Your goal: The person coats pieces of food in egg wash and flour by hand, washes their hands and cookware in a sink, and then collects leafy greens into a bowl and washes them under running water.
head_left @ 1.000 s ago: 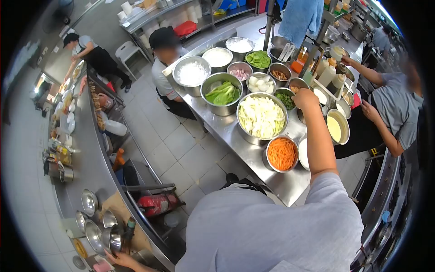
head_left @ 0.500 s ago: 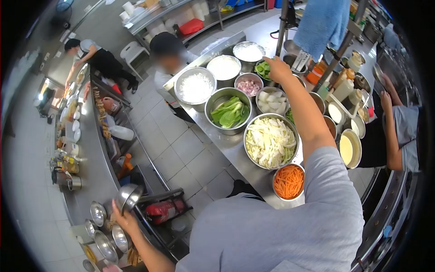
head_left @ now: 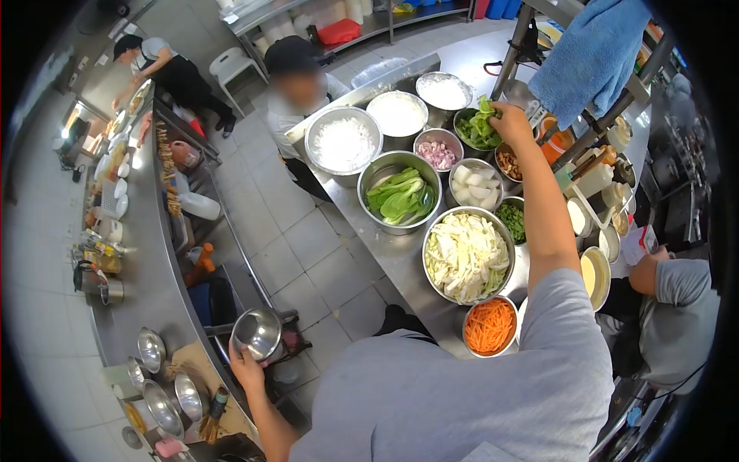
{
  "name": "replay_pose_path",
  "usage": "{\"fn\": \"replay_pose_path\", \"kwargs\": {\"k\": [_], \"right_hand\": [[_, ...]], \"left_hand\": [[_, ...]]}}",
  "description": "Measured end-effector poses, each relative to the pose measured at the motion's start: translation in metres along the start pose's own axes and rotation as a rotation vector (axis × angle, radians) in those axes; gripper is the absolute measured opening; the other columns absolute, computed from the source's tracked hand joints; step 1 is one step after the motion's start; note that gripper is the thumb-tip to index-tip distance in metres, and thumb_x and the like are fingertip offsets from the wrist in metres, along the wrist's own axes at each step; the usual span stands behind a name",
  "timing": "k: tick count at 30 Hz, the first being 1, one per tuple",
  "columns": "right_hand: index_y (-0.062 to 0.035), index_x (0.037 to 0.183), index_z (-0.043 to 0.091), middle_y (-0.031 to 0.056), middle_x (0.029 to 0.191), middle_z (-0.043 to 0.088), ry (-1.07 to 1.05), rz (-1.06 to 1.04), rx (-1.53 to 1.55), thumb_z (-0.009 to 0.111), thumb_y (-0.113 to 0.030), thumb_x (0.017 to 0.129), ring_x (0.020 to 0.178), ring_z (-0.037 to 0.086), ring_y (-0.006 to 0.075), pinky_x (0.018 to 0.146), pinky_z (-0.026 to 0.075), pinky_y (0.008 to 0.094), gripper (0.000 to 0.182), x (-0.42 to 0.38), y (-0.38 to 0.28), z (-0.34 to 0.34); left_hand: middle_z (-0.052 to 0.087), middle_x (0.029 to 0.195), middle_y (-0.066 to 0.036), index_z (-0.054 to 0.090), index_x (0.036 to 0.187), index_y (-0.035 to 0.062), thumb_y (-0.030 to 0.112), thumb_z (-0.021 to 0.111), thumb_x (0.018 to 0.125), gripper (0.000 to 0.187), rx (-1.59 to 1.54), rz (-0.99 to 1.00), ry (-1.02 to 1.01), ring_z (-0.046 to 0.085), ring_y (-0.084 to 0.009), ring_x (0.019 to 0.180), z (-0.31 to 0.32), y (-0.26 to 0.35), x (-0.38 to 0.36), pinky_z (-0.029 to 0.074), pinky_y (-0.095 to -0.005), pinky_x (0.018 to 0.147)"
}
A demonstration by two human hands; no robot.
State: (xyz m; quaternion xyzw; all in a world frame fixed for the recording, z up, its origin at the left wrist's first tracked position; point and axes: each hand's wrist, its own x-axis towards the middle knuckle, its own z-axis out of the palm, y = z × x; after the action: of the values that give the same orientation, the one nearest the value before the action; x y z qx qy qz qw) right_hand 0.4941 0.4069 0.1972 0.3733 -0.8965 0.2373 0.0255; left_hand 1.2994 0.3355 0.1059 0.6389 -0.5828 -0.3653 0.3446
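Observation:
My left hand [head_left: 247, 371] grips the rim of a shiny metal bowl [head_left: 259, 333], its inside facing up, over the aisle. My right hand [head_left: 512, 122] pinches green lettuce-like leaves [head_left: 483, 111] just above a small pot of similar leaves [head_left: 477, 135]. Around that pot stand containers of chopped pinkish onion [head_left: 436, 155], white chunks [head_left: 475, 187], brown pieces [head_left: 508, 163] and chopped green herbs [head_left: 511, 223]. Closer to me are bok choy [head_left: 394, 194] in a pot, shredded cabbage [head_left: 467, 254] and carrot strips [head_left: 489, 325].
Pots of white contents [head_left: 343, 145] line the table's far edge. A blue towel [head_left: 589, 58] hangs from a metal frame at right. Several metal bowls [head_left: 162, 408] lie on the left counter [head_left: 158, 308]. One person [head_left: 296, 100] stands behind the table, another [head_left: 677, 308] at right, a third [head_left: 165, 73] far left.
My right hand has lifted leaves out of the pot. My left hand has brought the bowl rightward and turned its inside up. The view has shifted slightly.

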Motion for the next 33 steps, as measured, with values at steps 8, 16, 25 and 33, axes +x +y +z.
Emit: {"fn": "replay_pose_path", "kwargs": {"k": [8, 16, 25, 33], "right_hand": [[-0.0153, 0.121, 0.073, 0.02, 0.105, 0.074, 0.312, -0.045, 0.167, 0.074, -0.026, 0.085, 0.099, 0.07, 0.0382, 0.09, 0.053, 0.043, 0.038, 0.004, 0.054, 0.057], [-0.0078, 0.118, 0.074, 0.0137, 0.099, 0.076, 0.369, 0.165, 0.585, 0.072, -0.026, 0.09, 0.091, 0.072, 0.0239, 0.08, 0.052, 0.0344, 0.034, 0.014, 0.07, 0.077], [0.0008, 0.124, 0.067, 0.0003, 0.093, 0.067, 0.283, 0.13, 1.254, 0.064, -0.013, 0.097, 0.073, 0.059, 0.0082, 0.066, 0.049, 0.0227, 0.031, -0.004, -0.024, 0.005], [-0.0049, 0.128, 0.064, 0.0013, 0.103, 0.071, -0.389, -0.096, 1.298, 0.057, -0.005, 0.096, 0.084, 0.064, 0.0088, 0.073, 0.053, 0.025, 0.032, -0.143, -0.211, -0.006]], "left_hand": [[0.065, 0.116, -0.016, 0.047, 0.145, 0.0069, 0.017, 0.049, 0.105, 0.042, 0.011, -0.17, -0.019, 0.066, -0.0188, 0.067, 0.016, 0.021, 0.011, 0.051, -0.0256, 0.04], [0.065, 0.116, -0.015, 0.047, 0.145, 0.0049, 0.014, 0.049, 0.104, 0.042, -0.013, -0.082, -0.095, 0.066, -0.0169, 0.068, 0.04, 0.034, 0.011, 0.054, -0.0257, 0.042], [0.067, 0.11, -0.014, 0.052, 0.134, 0.0012, 0.009, 0.051, 0.099, 0.035, -0.25, -0.226, -0.18, 0.069, -0.0177, 0.078, 0.068, 0.056, 0.011, 0.054, -0.0254, 0.045], [0.066, 0.111, -0.016, 0.05, 0.132, -0.001, 0.003, 0.051, 0.093, 0.039, -0.366, -0.369, -0.54, 0.07, -0.0206, 0.08, 0.147, 0.158, 0.008, 0.059, -0.0274, 0.054]]}}
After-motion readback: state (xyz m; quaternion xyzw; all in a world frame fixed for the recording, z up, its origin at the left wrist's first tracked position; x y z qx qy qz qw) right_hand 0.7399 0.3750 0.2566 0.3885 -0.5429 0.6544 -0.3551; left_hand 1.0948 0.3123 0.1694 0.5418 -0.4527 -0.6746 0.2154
